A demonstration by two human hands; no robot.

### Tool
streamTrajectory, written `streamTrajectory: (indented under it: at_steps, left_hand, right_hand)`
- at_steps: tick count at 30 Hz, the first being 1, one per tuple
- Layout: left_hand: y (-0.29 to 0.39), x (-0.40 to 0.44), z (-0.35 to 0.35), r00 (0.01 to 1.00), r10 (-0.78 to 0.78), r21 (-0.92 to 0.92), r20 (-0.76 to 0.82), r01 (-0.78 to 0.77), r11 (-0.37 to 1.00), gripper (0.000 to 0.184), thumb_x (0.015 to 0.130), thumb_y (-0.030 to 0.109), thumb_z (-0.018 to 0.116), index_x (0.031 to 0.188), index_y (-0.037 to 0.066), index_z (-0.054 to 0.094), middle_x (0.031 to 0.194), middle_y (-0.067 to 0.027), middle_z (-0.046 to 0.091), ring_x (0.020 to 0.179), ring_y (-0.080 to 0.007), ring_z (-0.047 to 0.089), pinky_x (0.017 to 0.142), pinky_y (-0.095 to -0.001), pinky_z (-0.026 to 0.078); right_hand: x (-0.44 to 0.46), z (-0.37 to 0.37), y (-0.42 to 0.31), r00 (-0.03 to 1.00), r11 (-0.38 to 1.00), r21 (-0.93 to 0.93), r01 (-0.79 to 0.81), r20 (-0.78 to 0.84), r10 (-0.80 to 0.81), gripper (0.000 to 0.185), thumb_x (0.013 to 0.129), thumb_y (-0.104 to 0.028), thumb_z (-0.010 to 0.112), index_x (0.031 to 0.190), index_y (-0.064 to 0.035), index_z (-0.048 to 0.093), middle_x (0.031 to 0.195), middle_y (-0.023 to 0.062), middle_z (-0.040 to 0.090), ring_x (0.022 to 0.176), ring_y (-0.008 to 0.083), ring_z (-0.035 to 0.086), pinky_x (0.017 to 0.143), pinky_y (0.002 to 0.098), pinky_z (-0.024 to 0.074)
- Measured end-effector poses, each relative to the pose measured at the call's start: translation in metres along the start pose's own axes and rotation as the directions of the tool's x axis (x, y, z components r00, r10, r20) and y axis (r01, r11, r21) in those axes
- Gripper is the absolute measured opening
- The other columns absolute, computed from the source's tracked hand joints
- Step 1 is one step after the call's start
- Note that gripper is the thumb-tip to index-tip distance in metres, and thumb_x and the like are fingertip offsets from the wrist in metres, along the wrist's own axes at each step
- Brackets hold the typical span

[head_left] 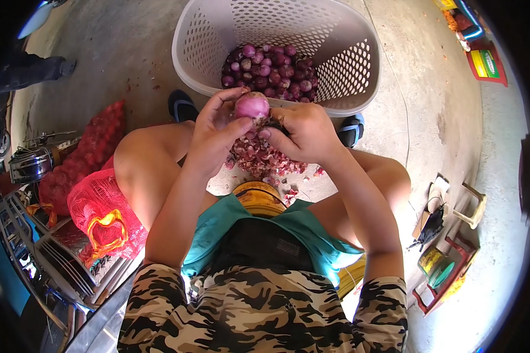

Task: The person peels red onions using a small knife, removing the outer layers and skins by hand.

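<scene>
A purple-red onion (251, 106) is held up in my left hand (221, 126), its fingers and thumb wrapped round the side and underside. Close against the onion's lower right, my right hand (305, 130) is closed with thumb and fingers pinched. Dry brownish bits and something dark show at its fingertips; I cannot make out what it grips. Below both hands lies a heap of papery onion skins (268, 157) on the floor. Just beyond, a grey perforated laundry-type basket (203, 44) holds many purple onions (271, 70) at its near bottom.
Red mesh sacks (79, 156) stand at my left, one sack (109, 206) partly collapsed with an orange edge. Metal racks (53, 259) lie beside them. A yellow stool (256, 197) is under me. At right are a small red stand (453, 270) and a pale stool-like frame (470, 206).
</scene>
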State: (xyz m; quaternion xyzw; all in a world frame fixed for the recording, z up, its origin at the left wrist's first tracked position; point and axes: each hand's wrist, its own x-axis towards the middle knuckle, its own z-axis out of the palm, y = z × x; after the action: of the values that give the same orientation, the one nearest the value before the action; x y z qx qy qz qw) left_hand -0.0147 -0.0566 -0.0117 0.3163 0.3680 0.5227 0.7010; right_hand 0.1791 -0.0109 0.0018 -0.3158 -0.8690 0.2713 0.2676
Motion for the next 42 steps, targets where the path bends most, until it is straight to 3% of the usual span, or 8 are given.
streamTrajectory:
  at_steps: [5,8,11,14,17,20,32,42]
  left_hand:
    - [0.003,0.000,0.004,0.999,-0.006,-0.041,-0.033,0.004,0.999,0.049,0.086,0.008,0.059,0.130,0.002,0.040,0.126,-0.0166,0.051,0.112,-0.0240,0.054,0.091,-0.0386,0.049]
    - [0.004,0.001,0.005,0.998,-0.035,-0.156,-0.052,0.026,0.987,0.045,0.086,0.004,0.059,0.127,0.002,0.042,0.120,-0.0151,0.053,0.106,-0.0220,0.057,0.081,-0.0346,0.054]
    - [0.004,0.000,0.001,0.999,-0.031,-0.149,-0.032,0.026,0.988,0.044,0.087,0.004,0.059,0.127,0.003,0.043,0.119,-0.0144,0.055,0.103,-0.0217,0.059,0.077,-0.0333,0.055]
    - [0.003,0.000,-0.003,0.997,-0.069,-0.197,0.034,0.075,0.978,0.043,0.086,0.004,0.060,0.126,0.002,0.044,0.117,-0.0138,0.056,0.100,-0.0211,0.060,0.074,-0.0320,0.055]
    - [0.002,0.000,-0.001,0.995,-0.069,-0.162,0.072,0.080,0.984,0.043,0.086,0.004,0.060,0.126,0.002,0.045,0.116,-0.0132,0.057,0.099,-0.0198,0.061,0.073,-0.0310,0.055]
    - [0.002,-0.002,0.003,0.996,-0.079,-0.045,0.033,0.081,0.996,0.051,0.085,0.014,0.061,0.130,0.000,0.041,0.121,-0.0141,0.056,0.100,-0.0207,0.060,0.076,-0.0314,0.053]
    - [-0.003,-0.003,-0.001,0.991,-0.104,-0.108,0.079,0.113,0.988,0.047,0.087,0.014,0.061,0.129,-0.001,0.043,0.122,-0.0144,0.056,0.099,-0.0213,0.062,0.075,-0.0310,0.056]
    - [-0.004,-0.003,-0.002,0.993,-0.099,-0.120,0.062,0.106,0.987,0.045,0.090,0.014,0.058,0.129,-0.001,0.043,0.121,-0.0145,0.056,0.099,-0.0221,0.063,0.080,-0.0332,0.057]
  right_hand:
    - [0.000,-0.003,-0.001,0.997,0.999,0.024,0.030,0.076,-0.032,0.036,0.081,-0.040,0.062,0.075,-0.0042,0.060,0.057,0.0113,0.057,0.054,0.0303,0.058,0.049,0.0404,0.0442]
    - [-0.002,-0.004,0.002,0.996,0.997,0.066,0.034,0.081,-0.040,0.037,0.078,-0.040,0.065,0.076,-0.0032,0.058,0.058,0.0124,0.056,0.055,0.0308,0.058,0.050,0.0401,0.0445]
    - [-0.002,-0.007,0.007,0.998,0.994,0.092,0.063,-0.008,-0.062,0.038,0.076,-0.038,0.069,0.077,-0.0020,0.057,0.059,0.0140,0.055,0.056,0.0317,0.059,0.051,0.0396,0.0455]
    - [-0.002,-0.010,0.011,0.999,0.997,0.069,-0.020,-0.042,0.023,0.038,0.075,-0.036,0.070,0.078,-0.0011,0.057,0.060,0.0148,0.055,0.058,0.0325,0.059,0.052,0.0391,0.0466]
    - [-0.001,-0.011,0.012,0.999,0.996,0.071,-0.047,-0.020,0.048,0.039,0.076,-0.038,0.070,0.078,-0.0010,0.058,0.060,0.0146,0.055,0.058,0.0329,0.059,0.052,0.0399,0.0464]
    - [-0.003,-0.006,0.014,0.998,0.996,0.088,-0.013,-0.054,0.018,0.039,0.077,-0.039,0.069,0.079,-0.0013,0.058,0.061,0.0149,0.056,0.058,0.0333,0.059,0.053,0.0406,0.0463]
    - [-0.001,-0.003,0.009,0.998,0.978,0.200,-0.056,-0.016,0.061,0.032,0.084,-0.036,0.060,0.096,-0.0063,0.065,0.068,0.0158,0.061,0.063,0.0346,0.061,0.055,0.0420,0.0469]
    - [0.000,0.004,0.008,0.996,0.997,0.054,-0.054,-0.063,0.058,0.032,0.083,-0.036,0.059,0.091,-0.0052,0.065,0.062,0.0139,0.060,0.058,0.0326,0.060,0.051,0.0415,0.0464]
